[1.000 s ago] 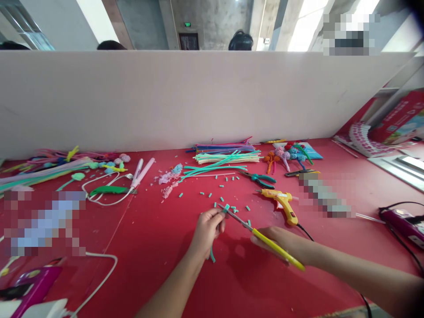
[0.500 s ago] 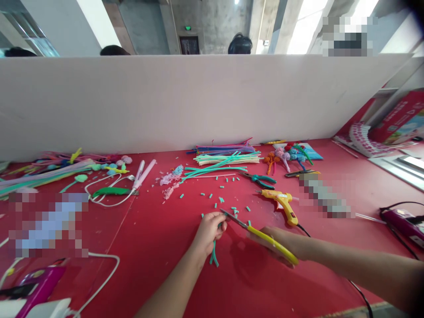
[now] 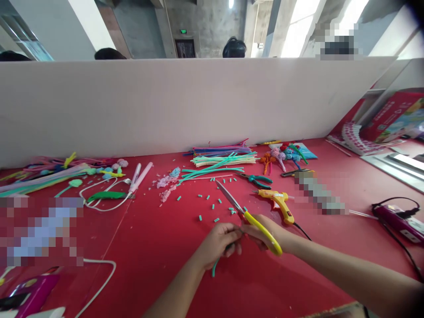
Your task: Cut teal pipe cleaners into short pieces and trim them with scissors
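My left hand (image 3: 221, 242) is closed around a teal pipe cleaner (image 3: 214, 267), whose tail hangs below the fingers. My right hand (image 3: 267, 229) grips scissors (image 3: 261, 230) with yellow handles, their blades together and pointing away to the upper left. The fingertips of both hands meet or nearly meet; what lies between them is too small to make out. Short cut pieces of teal pipe cleaner (image 3: 213, 206) are scattered just beyond the hands. Farther off, longer teal pipe cleaners (image 3: 212, 170) lie in a loose pile.
A yellow glue gun (image 3: 278, 203) and teal-handled pliers (image 3: 256, 180) lie to the right. Finished-looking fuzzy figures (image 3: 281, 157) sit behind them. Bundled pipe cleaners (image 3: 49, 176) and a white cable (image 3: 114, 269) occupy the left. A pale partition (image 3: 185, 106) borders the red table (image 3: 159, 274).
Both hands have come together, the left shifting right and nearer to me. The scissor blades have moved off the pipe cleaner and point farther away. The view has shifted slightly.
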The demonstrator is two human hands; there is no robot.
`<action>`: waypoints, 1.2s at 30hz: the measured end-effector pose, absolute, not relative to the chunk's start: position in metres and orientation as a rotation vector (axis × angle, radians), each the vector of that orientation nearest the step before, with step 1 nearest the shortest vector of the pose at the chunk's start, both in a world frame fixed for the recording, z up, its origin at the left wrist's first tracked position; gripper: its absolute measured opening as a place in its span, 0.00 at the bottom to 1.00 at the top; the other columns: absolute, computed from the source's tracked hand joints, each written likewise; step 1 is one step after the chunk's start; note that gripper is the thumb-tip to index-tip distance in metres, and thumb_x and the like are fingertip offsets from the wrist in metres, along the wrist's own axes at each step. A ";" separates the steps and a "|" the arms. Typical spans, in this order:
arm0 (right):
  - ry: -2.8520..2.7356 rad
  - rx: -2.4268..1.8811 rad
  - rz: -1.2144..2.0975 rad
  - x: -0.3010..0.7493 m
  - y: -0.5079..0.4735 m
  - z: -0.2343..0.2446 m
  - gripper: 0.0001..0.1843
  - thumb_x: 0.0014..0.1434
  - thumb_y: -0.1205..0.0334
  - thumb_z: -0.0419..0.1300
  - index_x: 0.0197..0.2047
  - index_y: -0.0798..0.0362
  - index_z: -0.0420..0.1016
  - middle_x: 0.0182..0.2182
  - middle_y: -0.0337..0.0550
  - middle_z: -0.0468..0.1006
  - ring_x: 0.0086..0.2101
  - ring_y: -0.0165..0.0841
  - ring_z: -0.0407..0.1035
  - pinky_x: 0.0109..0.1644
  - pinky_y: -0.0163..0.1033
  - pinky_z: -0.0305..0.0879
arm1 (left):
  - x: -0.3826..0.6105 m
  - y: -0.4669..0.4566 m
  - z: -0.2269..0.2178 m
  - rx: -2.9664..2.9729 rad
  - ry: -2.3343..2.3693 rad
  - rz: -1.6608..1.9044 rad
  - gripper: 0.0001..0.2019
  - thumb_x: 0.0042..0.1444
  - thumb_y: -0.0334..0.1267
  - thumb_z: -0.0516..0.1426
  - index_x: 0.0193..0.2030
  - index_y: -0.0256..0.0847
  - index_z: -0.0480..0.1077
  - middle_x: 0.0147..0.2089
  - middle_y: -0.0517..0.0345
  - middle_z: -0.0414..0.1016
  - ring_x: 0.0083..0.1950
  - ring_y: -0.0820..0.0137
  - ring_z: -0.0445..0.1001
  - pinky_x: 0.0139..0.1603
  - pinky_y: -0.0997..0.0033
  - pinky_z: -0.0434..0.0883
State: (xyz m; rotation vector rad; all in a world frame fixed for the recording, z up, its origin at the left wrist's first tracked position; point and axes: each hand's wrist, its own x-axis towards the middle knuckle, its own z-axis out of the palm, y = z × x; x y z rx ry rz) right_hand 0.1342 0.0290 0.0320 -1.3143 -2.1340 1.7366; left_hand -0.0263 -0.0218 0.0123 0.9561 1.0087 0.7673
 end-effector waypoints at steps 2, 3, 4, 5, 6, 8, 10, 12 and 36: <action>-2.149 -1.305 1.734 0.133 0.028 0.028 0.15 0.53 0.57 0.44 0.18 0.53 0.53 0.10 0.31 0.56 0.12 0.22 0.55 0.16 0.28 0.51 | -0.028 -0.022 0.012 0.983 0.980 0.755 0.12 0.50 0.43 0.51 0.30 0.34 0.66 0.19 0.59 0.68 0.13 0.82 0.53 0.15 0.78 0.45; -2.160 -1.303 1.723 0.132 0.027 0.026 0.15 0.53 0.57 0.44 0.18 0.53 0.53 0.10 0.31 0.56 0.12 0.22 0.55 0.16 0.28 0.51 | -0.028 -0.022 0.011 0.991 0.971 0.748 0.12 0.50 0.43 0.50 0.30 0.34 0.67 0.19 0.59 0.68 0.13 0.82 0.52 0.15 0.78 0.46; -2.173 -1.304 1.705 0.133 0.027 0.025 0.14 0.53 0.58 0.44 0.19 0.53 0.54 0.10 0.31 0.56 0.12 0.22 0.55 0.16 0.27 0.50 | -0.028 -0.023 0.011 0.994 0.965 0.740 0.12 0.51 0.43 0.50 0.30 0.34 0.67 0.19 0.58 0.68 0.13 0.82 0.52 0.15 0.78 0.46; -2.187 -1.305 1.681 0.133 0.027 0.024 0.13 0.52 0.59 0.45 0.19 0.53 0.54 0.10 0.30 0.57 0.13 0.22 0.55 0.16 0.27 0.49 | -0.028 -0.023 0.011 0.991 0.962 0.732 0.12 0.51 0.42 0.50 0.30 0.34 0.67 0.19 0.58 0.68 0.13 0.82 0.52 0.15 0.78 0.46; -2.200 -1.305 1.654 0.133 0.027 0.025 0.10 0.51 0.60 0.46 0.20 0.53 0.55 0.11 0.30 0.57 0.13 0.22 0.55 0.16 0.27 0.48 | -0.028 -0.023 0.011 0.982 0.963 0.727 0.12 0.51 0.43 0.50 0.29 0.34 0.66 0.19 0.58 0.68 0.13 0.82 0.52 0.14 0.78 0.46; -2.226 -1.298 1.604 0.134 0.028 0.028 0.07 0.49 0.63 0.48 0.22 0.53 0.56 0.13 0.30 0.58 0.14 0.21 0.55 0.17 0.26 0.48 | -0.028 -0.023 0.012 0.958 0.969 0.720 0.12 0.50 0.43 0.51 0.27 0.34 0.65 0.20 0.57 0.69 0.13 0.82 0.53 0.14 0.79 0.46; -2.249 -1.282 1.575 0.134 0.029 0.034 0.05 0.48 0.64 0.49 0.23 0.54 0.56 0.15 0.30 0.59 0.16 0.21 0.56 0.18 0.27 0.48 | -0.028 -0.024 0.012 0.928 0.980 0.708 0.12 0.49 0.44 0.52 0.26 0.35 0.64 0.20 0.58 0.69 0.14 0.81 0.56 0.13 0.79 0.48; -2.263 -1.270 1.562 0.134 0.030 0.041 0.05 0.48 0.64 0.49 0.23 0.54 0.57 0.14 0.30 0.60 0.16 0.21 0.56 0.19 0.27 0.49 | -0.028 -0.024 0.012 0.903 0.990 0.699 0.13 0.48 0.45 0.52 0.27 0.36 0.64 0.20 0.58 0.69 0.14 0.80 0.58 0.13 0.79 0.49; -2.652 -1.274 1.329 0.166 0.018 0.048 0.23 0.55 0.45 0.42 0.27 0.54 0.64 0.24 0.40 0.68 0.23 0.27 0.62 0.25 0.32 0.55 | -0.044 -0.010 0.001 0.888 1.288 1.159 0.13 0.49 0.45 0.52 0.29 0.34 0.67 0.17 0.62 0.64 0.14 0.82 0.50 0.15 0.78 0.45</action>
